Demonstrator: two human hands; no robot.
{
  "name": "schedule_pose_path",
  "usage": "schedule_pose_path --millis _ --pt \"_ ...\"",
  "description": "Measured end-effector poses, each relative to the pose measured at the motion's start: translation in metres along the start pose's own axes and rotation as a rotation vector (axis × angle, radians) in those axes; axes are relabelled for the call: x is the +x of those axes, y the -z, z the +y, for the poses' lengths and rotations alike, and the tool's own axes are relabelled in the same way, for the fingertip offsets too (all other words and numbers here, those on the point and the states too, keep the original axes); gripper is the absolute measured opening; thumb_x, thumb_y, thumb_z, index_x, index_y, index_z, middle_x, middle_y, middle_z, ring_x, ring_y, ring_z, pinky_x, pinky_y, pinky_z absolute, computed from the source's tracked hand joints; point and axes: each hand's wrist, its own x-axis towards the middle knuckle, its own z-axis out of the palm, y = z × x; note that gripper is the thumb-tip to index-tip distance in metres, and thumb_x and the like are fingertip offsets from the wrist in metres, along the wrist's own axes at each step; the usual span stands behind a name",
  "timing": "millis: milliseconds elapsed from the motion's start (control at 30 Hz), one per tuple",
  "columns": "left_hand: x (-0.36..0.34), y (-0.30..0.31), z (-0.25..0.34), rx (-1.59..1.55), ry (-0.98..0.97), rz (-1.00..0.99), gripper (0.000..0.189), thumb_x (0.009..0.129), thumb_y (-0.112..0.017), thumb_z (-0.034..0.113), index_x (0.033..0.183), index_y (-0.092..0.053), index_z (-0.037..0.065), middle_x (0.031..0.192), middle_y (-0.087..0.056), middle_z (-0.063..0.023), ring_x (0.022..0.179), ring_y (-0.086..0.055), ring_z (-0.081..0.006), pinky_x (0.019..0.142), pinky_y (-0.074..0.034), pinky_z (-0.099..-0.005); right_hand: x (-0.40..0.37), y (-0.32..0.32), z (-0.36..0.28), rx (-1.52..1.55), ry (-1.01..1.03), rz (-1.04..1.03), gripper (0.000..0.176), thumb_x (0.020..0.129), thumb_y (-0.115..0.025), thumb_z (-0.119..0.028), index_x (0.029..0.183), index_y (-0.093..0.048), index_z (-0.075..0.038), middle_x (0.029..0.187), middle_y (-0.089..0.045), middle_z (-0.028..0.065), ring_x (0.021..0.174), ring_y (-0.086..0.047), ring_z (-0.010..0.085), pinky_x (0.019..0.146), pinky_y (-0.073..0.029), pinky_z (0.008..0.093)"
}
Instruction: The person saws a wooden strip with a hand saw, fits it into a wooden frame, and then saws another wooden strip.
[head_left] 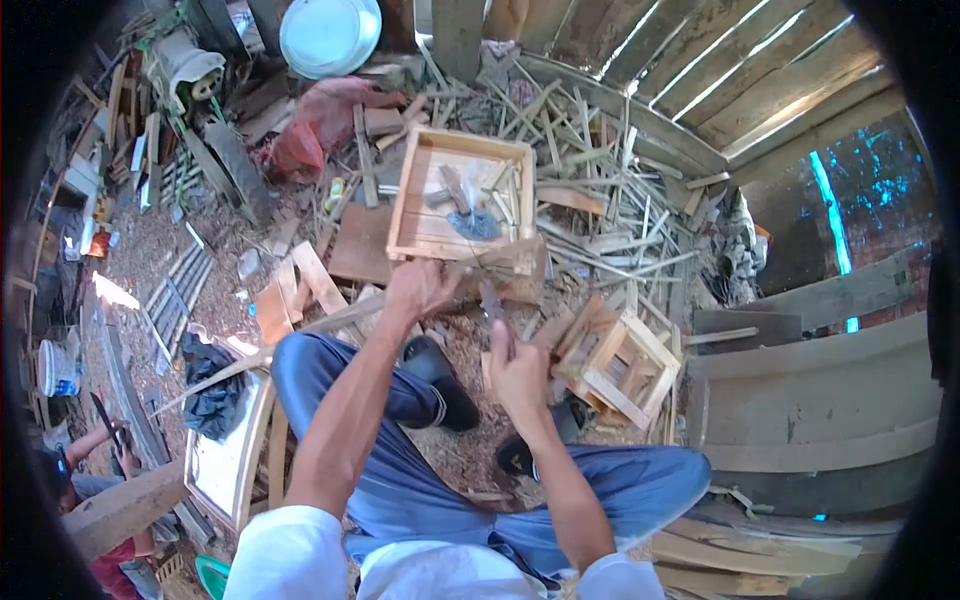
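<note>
My left hand (420, 288) is closed around a long thin wooden strip (345, 316), pressing it down near its far end. The strip runs from the lower left, over my left knee, to a wooden block (525, 282) in front of me. In my right hand (520, 372) is a bladed hand tool (489, 300), its narrow dark blade pointing up toward the strip. Just beyond lies a shallow wooden box (397, 215), holding a hammer (452, 187), a bluish bag of small pieces (475, 224) and several short sticks.
Right of my feet stands a small wooden frame (625, 370). Scrap sticks (610, 225) pile up along the plank wall. A white-topped panel (215, 465) and a black bag (210, 385) lie to my left. At the far left another person's hand (120, 455) holds a dark blade.
</note>
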Motion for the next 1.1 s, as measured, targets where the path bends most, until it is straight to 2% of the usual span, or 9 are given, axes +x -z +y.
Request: schedule_pose_path --millis 267,500,600,667,867,933,1000,1067,1100 --pt "-0.002 -0.007 -0.003 0.037 0.040 -0.137 0.074 0.085 -0.046 0.065 0.077 -0.070 -0.005 0.077 -0.066 -0.0280 0.077 -0.067 -0.0406 0.074 -0.053 -0.0469 -0.019 -0.006 0.068 0.177 0.044 -0.018 0.049 0.097 -0.053 -0.033 0.067 -0.058 0.006 0.050 -0.044 0.0194 0.042 -0.049 0.0257 0.046 -0.036 0.0403" --pt "0.000 0.003 0.002 0.014 0.038 -0.181 0.074 0.086 -0.046 0.063 0.076 -0.069 -0.006 0.080 -0.066 -0.0291 0.080 -0.067 -0.0424 0.075 -0.053 -0.0482 -0.075 0.080 0.001 -0.010 -0.011 -0.111 0.051 0.097 -0.053 -0.032 0.066 -0.056 0.007 0.048 -0.042 0.0186 0.042 -0.045 0.0265 0.047 -0.037 0.0415" --pt "-0.004 0.001 -0.002 0.031 0.054 -0.222 0.071 0.086 -0.047 0.061 0.078 -0.069 -0.006 0.081 -0.066 -0.0287 0.080 -0.067 -0.0428 0.074 -0.053 -0.0486 -0.057 0.061 -0.004 0.043 0.028 -0.005 0.050 0.097 -0.053 -0.033 0.067 -0.057 0.007 0.050 -0.041 0.0211 0.042 -0.046 0.0297 0.047 -0.037 0.0424" --pt "-0.002 0.003 0.003 -0.021 0.059 -0.107 0.068 0.086 -0.049 0.059 0.083 -0.069 -0.006 0.080 -0.066 -0.0288 0.080 -0.067 -0.0432 0.074 -0.054 -0.0489 -0.032 0.036 0.010 -0.011 -0.044 -0.096 0.049 0.097 -0.053 -0.032 0.068 -0.058 0.006 0.052 -0.044 0.0239 0.044 -0.049 0.0362 0.048 -0.037 0.0433" --pt "0.002 -0.006 -0.003 0.002 0.017 -0.097 0.069 0.086 -0.049 0.060 0.087 -0.069 -0.006 0.084 -0.066 -0.0305 0.083 -0.067 -0.0422 0.078 -0.053 -0.0493 -0.035 -0.014 0.061 0.105 0.125 0.133 0.049 0.098 -0.052 -0.030 0.065 -0.056 0.006 0.048 -0.044 0.0182 0.041 -0.047 0.0237 0.047 -0.037 0.0405" --pt "0.001 -0.007 -0.002 -0.003 0.069 -0.166 0.074 0.086 -0.047 0.064 0.085 -0.069 -0.006 0.083 -0.066 -0.0305 0.085 -0.067 -0.0419 0.080 -0.052 -0.0492 -0.035 -0.015 0.093 0.240 0.021 -0.043 0.038 0.096 -0.054 -0.029 0.083 -0.066 0.004 0.062 -0.057 0.0250 0.053 -0.060 0.0323 0.051 -0.042 0.0404" --pt "0.004 0.002 0.000 0.000 0.064 -0.184 0.077 0.085 -0.046 0.067 0.084 -0.070 -0.006 0.084 -0.066 -0.0306 0.086 -0.066 -0.0422 0.080 -0.052 -0.0488 -0.027 -0.006 0.098 0.208 -0.048 -0.134 0.045 0.097 -0.052 -0.034 0.079 -0.064 0.005 0.060 -0.055 0.0240 0.053 -0.059 0.0265 0.052 -0.041 0.0403" --pt "0.003 0.005 0.001 -0.009 0.083 -0.258 0.079 0.084 -0.046 0.068 0.083 -0.069 -0.007 0.084 -0.066 -0.0306 0.087 -0.066 -0.0426 0.080 -0.052 -0.0486 -0.020 0.021 0.058 0.145 -0.027 -0.159 0.055 0.100 -0.048 -0.035 0.065 -0.057 0.007 0.047 -0.047 0.0121 0.043 -0.047 0.0197 0.048 -0.038 0.0388" --pt "0.002 0.005 0.001 -0.013 0.090 -0.258 0.079 0.084 -0.046 0.068 0.083 -0.069 -0.007 0.084 -0.066 -0.0306 0.087 -0.066 -0.0426 0.080 -0.052 -0.0486 -0.017 0.030 0.038 0.052 0.004 -0.153 0.056 0.100 -0.047 -0.037 0.067 -0.058 0.007 0.049 -0.047 0.0177 0.044 -0.048 0.0263 0.049 -0.039 0.0411"
